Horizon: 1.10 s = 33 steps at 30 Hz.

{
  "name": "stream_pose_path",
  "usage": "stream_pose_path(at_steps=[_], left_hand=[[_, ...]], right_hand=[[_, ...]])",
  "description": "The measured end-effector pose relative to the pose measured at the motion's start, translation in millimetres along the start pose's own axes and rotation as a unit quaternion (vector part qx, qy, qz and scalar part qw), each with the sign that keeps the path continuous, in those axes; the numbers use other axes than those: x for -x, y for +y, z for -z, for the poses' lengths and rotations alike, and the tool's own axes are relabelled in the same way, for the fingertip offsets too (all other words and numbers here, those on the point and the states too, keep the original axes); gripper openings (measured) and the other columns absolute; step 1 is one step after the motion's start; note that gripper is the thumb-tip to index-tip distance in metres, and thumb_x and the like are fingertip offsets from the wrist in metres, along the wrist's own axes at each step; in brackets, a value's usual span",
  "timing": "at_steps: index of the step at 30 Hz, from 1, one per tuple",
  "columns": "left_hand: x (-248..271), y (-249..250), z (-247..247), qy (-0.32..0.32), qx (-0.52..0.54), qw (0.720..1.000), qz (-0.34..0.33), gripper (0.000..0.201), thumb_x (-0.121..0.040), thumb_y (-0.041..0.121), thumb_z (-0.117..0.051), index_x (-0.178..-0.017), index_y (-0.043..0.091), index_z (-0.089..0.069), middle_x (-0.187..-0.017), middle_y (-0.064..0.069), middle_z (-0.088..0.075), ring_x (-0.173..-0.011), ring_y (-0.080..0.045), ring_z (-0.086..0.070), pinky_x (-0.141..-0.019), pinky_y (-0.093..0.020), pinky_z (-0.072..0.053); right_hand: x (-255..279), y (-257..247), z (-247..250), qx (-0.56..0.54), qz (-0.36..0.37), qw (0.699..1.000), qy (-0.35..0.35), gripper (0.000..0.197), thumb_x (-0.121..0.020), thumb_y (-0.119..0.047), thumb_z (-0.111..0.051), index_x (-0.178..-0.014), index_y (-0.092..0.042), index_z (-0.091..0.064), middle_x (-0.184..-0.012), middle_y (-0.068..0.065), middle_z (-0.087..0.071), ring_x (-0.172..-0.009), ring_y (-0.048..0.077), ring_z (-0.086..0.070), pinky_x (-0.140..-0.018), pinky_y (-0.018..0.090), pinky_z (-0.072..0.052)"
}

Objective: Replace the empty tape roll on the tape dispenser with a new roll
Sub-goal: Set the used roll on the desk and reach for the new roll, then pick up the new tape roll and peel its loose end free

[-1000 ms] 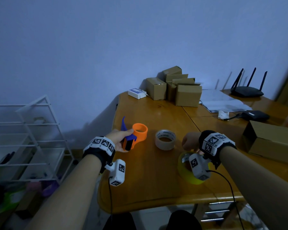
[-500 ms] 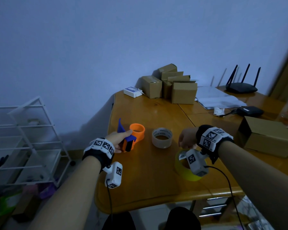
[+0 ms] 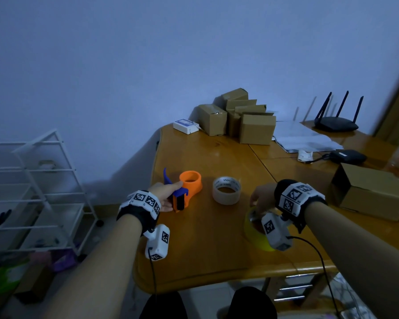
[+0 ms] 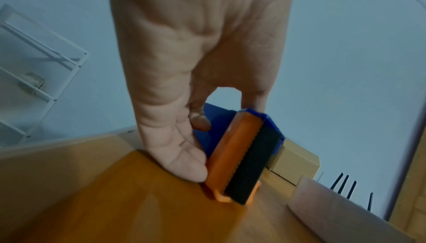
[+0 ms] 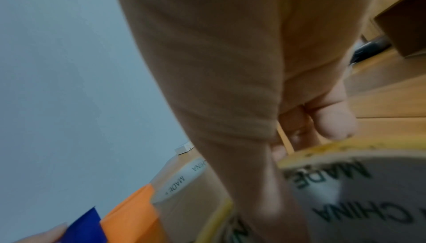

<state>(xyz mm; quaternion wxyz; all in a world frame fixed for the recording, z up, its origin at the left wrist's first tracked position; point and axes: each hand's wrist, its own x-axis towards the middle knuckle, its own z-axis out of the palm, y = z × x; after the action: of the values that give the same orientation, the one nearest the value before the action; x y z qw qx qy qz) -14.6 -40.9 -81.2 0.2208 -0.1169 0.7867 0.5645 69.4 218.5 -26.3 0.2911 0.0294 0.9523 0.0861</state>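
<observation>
The orange tape dispenser (image 3: 190, 184) with a blue handle and an empty hub stands on the wooden table (image 3: 200, 254). My left hand (image 3: 171, 197) grips its handle end, thumb (image 4: 184, 157) on one side and fingers over the blue top; the dispenser (image 4: 242, 157) rests on the wood. A pale, thin-walled tape roll (image 3: 227, 191) lies flat beside it. Nearer the front edge lies a thick yellow tape roll (image 3: 255, 236). My right hand (image 3: 260, 199) pinches its wall (image 5: 322, 148), thumb inside the core, fingers (image 5: 334, 124) outside.
Several cardboard boxes (image 3: 240, 118) and a small white box (image 3: 186, 126) stand at the table's back. Papers (image 3: 302, 139), a router (image 3: 335, 123) and a black device (image 3: 347, 156) are at the right, a larger box (image 3: 373, 192) near my right wrist. A white wire rack (image 3: 39, 192) stands left of the table.
The head view has swung slightly. Both hands keep their holds, and the dispenser and the two rolls stay in place.
</observation>
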Motion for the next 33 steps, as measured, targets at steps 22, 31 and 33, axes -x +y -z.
stream_pose_path(at_steps=[22, 31, 33], left_hand=[[43.1, 37.6, -3.0, 0.001, -0.152, 0.953, -0.261, 0.036, -0.097, 0.048, -0.05, -0.091, 0.014, -0.061, -0.081, -0.004, -0.06, -0.072, -0.016, -0.058, -0.067, -0.027, -0.049], [57.3, 52.4, -32.3, -0.157, 0.024, 0.967, -0.198, 0.058, -0.09, 0.057, -0.058, -0.125, 0.011, -0.061, -0.113, -0.013, -0.071, -0.104, -0.027, -0.068, -0.099, -0.045, -0.052], [57.7, 52.7, -33.7, -0.163, 0.064, 0.965, -0.193, 0.057, -0.092, 0.055, -0.057, -0.126, 0.01, -0.062, -0.113, -0.011, -0.074, -0.108, -0.025, -0.069, -0.1, -0.044, -0.052]], right_hand=[[-4.2, 1.9, 11.1, -0.156, 0.105, 0.967, 0.173, 0.019, -0.088, -0.04, -0.062, -0.081, -0.023, -0.064, -0.076, -0.003, -0.059, -0.068, 0.012, -0.054, -0.06, 0.024, -0.044], [5.8, -19.5, 31.3, -0.331, 0.134, 0.847, 0.394, 0.015, -0.089, -0.033, -0.063, -0.094, -0.021, -0.071, -0.093, 0.002, -0.07, -0.088, 0.017, -0.062, -0.067, 0.025, -0.047], [5.3, -20.9, 30.1, -0.353, 0.133, 0.823, 0.424, 0.018, -0.088, -0.03, -0.064, -0.1, -0.02, -0.072, -0.099, 0.003, -0.071, -0.094, 0.018, -0.063, -0.074, 0.026, -0.048]])
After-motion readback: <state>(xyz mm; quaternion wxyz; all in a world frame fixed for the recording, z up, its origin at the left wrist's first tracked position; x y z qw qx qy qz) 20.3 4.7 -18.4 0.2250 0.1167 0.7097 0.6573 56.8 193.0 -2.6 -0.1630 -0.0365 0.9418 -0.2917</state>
